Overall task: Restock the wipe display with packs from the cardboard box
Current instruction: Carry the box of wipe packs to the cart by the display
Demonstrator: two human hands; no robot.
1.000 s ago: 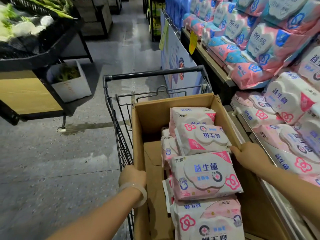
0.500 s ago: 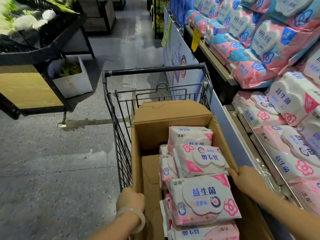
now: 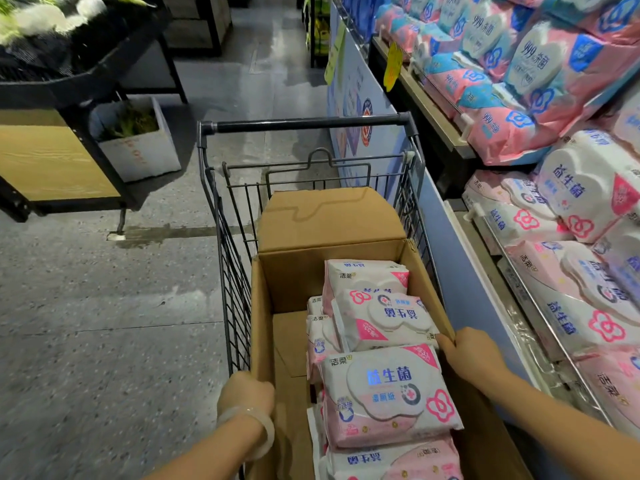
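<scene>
Shop aisle, grey floor (image 3: 104, 323). Far left: black veggie stand (image 3: 69, 74), white tub (image 3: 138, 140) under it. Middle: wire cart (image 3: 304, 161) holding open cardboard box (image 3: 294, 278). Left hand (image 3: 247, 393) grasps box's left wall. Pink wipe packs (image 3: 388, 393) stacked inside box, right side. Right hand (image 3: 471, 355) grasps box's right wall. Far right: wipe display (image 3: 554, 202) full of packs.

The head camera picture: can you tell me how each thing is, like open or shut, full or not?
cardboard box: open, partly filled with packs.
wipe packs: sealed, stacked along the box's right side.
cart: carrying the box.
left hand: gripping the box's left wall.
right hand: gripping the right wall.
wipe display: stocked with packs.
</scene>
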